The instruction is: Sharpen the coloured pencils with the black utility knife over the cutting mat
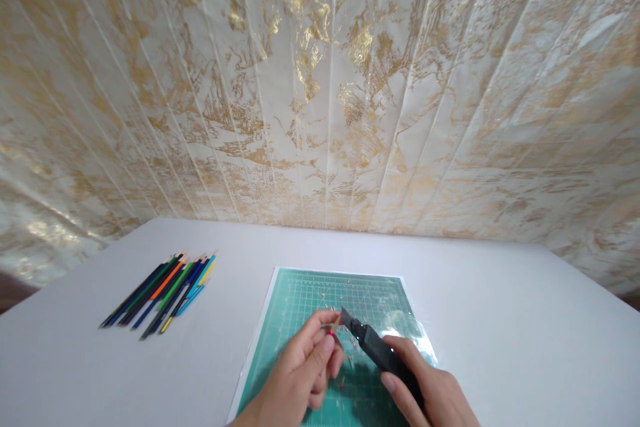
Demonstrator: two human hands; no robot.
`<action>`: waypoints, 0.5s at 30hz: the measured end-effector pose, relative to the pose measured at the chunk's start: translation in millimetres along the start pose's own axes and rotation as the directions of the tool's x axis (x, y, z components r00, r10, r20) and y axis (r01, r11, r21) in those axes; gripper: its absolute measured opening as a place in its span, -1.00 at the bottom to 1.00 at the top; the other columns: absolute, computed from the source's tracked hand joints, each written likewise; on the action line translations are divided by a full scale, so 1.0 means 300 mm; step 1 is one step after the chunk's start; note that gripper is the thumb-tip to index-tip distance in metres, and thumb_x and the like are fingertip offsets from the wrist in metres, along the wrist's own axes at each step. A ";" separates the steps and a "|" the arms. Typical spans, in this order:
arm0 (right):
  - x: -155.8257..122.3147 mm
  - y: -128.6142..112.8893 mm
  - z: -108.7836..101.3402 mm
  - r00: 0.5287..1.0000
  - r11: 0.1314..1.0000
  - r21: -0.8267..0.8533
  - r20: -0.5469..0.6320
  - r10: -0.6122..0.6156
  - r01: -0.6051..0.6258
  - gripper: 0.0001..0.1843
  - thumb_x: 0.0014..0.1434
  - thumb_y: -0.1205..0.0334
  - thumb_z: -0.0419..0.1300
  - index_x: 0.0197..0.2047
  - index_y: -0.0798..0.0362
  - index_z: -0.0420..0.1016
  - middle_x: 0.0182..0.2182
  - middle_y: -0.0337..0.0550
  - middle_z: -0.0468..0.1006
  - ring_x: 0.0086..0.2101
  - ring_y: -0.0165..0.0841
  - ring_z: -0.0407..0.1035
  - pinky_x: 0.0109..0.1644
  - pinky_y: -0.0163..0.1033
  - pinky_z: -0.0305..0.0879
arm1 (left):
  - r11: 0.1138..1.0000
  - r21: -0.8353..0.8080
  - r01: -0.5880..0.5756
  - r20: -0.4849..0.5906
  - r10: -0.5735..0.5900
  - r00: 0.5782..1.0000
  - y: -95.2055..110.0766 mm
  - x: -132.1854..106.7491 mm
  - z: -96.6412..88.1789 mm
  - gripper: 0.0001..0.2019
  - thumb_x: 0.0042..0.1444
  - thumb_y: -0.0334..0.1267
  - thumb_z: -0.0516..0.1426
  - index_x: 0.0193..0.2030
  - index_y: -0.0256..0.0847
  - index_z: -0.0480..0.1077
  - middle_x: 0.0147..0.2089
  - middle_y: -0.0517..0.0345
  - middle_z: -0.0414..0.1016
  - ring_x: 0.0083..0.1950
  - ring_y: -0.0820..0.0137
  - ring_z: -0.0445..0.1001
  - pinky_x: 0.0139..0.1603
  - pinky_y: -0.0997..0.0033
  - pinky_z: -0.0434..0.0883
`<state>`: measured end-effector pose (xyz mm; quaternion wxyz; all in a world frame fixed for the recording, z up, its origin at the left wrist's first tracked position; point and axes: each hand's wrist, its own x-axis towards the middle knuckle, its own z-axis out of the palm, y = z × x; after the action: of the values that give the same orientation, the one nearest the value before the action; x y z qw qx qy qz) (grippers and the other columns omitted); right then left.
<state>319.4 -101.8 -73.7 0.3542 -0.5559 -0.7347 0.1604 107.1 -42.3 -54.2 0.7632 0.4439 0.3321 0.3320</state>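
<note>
My left hand (311, 359) is closed around a pink or red colored pencil (335, 327), whose bare wooden tip points up and away. Most of the pencil's body is hidden inside the fingers. In my right hand (423, 380) is a black utility knife (377, 348), its dark blade reaching up-left to the pencil's tip. Whether the blade touches the wood I cannot tell. Both hands are above a green cutting mat (280, 307) with a white grid. Small wood and pink shavings (350, 360) lie scattered on the mat beneath them.
On the white table (500, 320), left of the mat, lies a slanted row of several colored pencils (170, 290). A clear, shiny sheet (407, 333) catches light at the mat's right side. Behind the table's far edge hangs a white and gold patterned covering (325, 113).
</note>
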 end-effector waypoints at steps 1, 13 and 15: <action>0.001 -0.002 -0.002 1.000 1.000 0.008 -0.002 -0.002 0.002 -0.66 0.47 -0.17 -0.14 0.05 -0.21 0.28 -0.47 -0.40 0.58 -0.58 -0.36 0.48 -0.49 -0.34 0.30 | 1.000 -0.013 -0.003 -0.011 0.003 1.000 0.000 0.002 -0.002 -0.39 0.06 0.29 0.21 0.06 -0.12 0.32 -0.44 0.41 0.28 -0.65 0.68 -0.21 -0.67 0.57 -0.23; 0.003 -0.021 -0.035 0.993 0.986 -0.121 0.034 -0.109 0.113 -0.69 0.42 0.22 0.02 0.19 -0.14 0.19 -0.21 -0.21 0.67 -0.35 -0.27 0.61 -0.30 -0.26 0.46 | 0.973 0.109 -0.202 -0.153 0.217 0.964 -0.005 0.012 0.001 -0.34 0.07 0.21 0.23 0.11 -0.33 0.45 -0.43 0.31 0.23 -0.50 0.53 0.08 -0.53 0.50 0.05; 0.006 -0.022 -0.042 0.990 0.980 -0.134 0.023 -0.142 0.144 -0.68 0.41 0.24 0.04 0.19 -0.14 0.21 -0.17 -0.20 0.67 -0.31 -0.28 0.62 -0.27 -0.26 0.49 | 0.964 0.135 -0.231 -0.165 0.252 0.954 0.001 0.017 0.001 -0.37 0.09 0.20 0.21 0.08 -0.32 0.45 -0.42 0.31 0.26 -0.52 0.53 0.08 -0.54 0.49 0.04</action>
<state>323.4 -104.3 -60.0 0.3217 -0.5232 -0.7842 0.0880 110.1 -38.3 -55.0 0.6569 0.4920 0.3616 0.4422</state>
